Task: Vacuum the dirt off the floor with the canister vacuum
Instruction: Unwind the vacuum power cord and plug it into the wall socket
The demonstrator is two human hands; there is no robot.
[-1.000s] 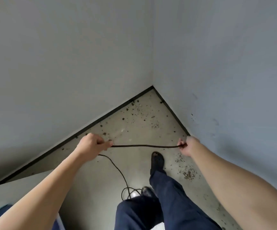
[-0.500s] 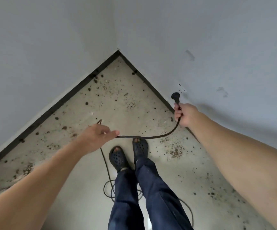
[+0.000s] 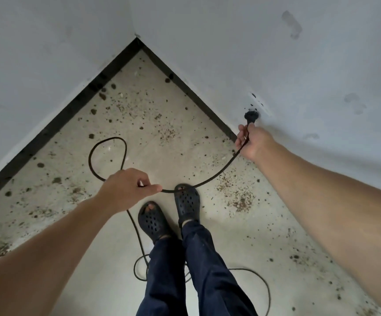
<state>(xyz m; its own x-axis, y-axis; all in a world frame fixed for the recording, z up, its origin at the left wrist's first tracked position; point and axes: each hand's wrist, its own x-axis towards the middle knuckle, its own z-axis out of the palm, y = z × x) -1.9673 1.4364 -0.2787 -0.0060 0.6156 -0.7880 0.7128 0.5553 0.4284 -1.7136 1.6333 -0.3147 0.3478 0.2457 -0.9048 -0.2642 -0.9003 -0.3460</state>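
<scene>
Nearest the camera, two legs in dark blue trousers (image 3: 185, 281) stood on the pale floor (image 3: 162, 156), with loose loops of a black cord (image 3: 216, 174) lying around and behind them. The feet wore black perforated clogs (image 3: 187, 201), side by side and pointing toward the room's corner.

Just above the clogs, the left grip (image 3: 125, 190) pinched the cord between thumb and forefinger, the other fingers curled in. From that pinch one stretch of cord looped away to the left over the floor; the other swept right in a sagging curve up to the right grip (image 3: 252, 142), whose fingers were curled round it just below the plug (image 3: 250, 116).

The plug stood just beside a white outlet (image 3: 260, 103) on the right-hand wall (image 3: 230, 42); whether it touched the outlet could not be told.

Dirt (image 3: 242, 201) lay scattered in brown specks and clumps across the floor, thickest to the right of the clogs and along the black baseboard (image 3: 70, 110) up to the corner.
</scene>
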